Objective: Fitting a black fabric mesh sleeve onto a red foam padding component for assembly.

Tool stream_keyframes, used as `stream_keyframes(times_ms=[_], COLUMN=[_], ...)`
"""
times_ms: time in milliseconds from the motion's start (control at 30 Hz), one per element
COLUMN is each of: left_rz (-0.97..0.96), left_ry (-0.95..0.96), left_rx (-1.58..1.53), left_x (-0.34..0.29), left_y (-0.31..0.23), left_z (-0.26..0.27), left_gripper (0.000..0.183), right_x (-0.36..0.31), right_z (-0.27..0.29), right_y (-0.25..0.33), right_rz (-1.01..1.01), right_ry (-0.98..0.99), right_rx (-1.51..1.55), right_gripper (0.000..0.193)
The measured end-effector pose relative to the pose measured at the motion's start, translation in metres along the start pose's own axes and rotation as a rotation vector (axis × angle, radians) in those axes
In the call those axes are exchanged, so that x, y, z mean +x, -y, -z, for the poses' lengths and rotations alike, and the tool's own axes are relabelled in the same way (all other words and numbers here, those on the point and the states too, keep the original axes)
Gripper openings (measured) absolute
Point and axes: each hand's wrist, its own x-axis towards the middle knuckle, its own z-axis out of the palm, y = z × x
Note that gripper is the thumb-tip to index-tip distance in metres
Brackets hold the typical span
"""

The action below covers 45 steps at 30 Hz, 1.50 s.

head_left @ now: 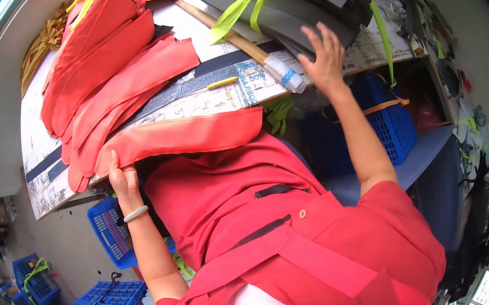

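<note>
My left hand (pixel 123 181), a pale bangle on its wrist, pinches the near end of a long curved red fabric piece (pixel 188 136), thumb on top. That piece stretches along the table edge against my red apron. More red pieces (pixel 143 80) lie fanned beside it. My right hand (pixel 325 61) is raised with fingers spread and nothing in them. It is by the stack of dark grey pieces (pixel 281 12), bound with yellow-green strips; whether the fingertips touch the stack I cannot tell.
A wooden stick (pixel 229 35) with a plastic-wrapped end lies across the table (pixel 42 190), near a yellow pen-like tool (pixel 223 83). Tied red bundles (pixel 101 41) fill the far left. Blue baskets (pixel 113 231) stand on the floor; another blue basket (pixel 387 125) is under the right side.
</note>
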Motion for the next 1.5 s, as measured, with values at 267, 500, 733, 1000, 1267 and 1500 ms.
stream_keyframes(times_ms=[267,500,733,1000,1267,1500], left_rz=[-0.046,-0.118,-0.166,-0.314,-0.761,-0.55], left_ry=[0.069,0.018,0.044,-0.011,-0.132,-0.165], left_rx=[0.104,0.013,-0.192,-0.091,0.298,0.097], left_x=[0.001,-0.008,-0.001,-0.025,-0.104,-0.145], left_y=[0.004,-0.001,-0.007,-0.027,-0.003,-0.04], left_z=[-0.001,-0.013,-0.014,0.003,-0.087,-0.083], left_gripper=[0.035,0.049,0.053,0.041,0.017,0.028], right_x=[0.042,-0.036,-0.111,-0.024,-0.012,0.05], right_z=[0.012,0.073,0.063,0.032,0.028,0.051], right_y=[-0.048,0.082,0.167,0.122,0.285,0.326], right_rz=[-0.314,-1.214,0.01,0.389,0.179,0.356], right_ry=[0.367,0.448,1.362,1.655,1.134,1.603], right_rx=[0.01,1.866,1.263,0.58,1.243,1.244], right_gripper=[0.036,0.029,0.041,0.059,0.039,0.032])
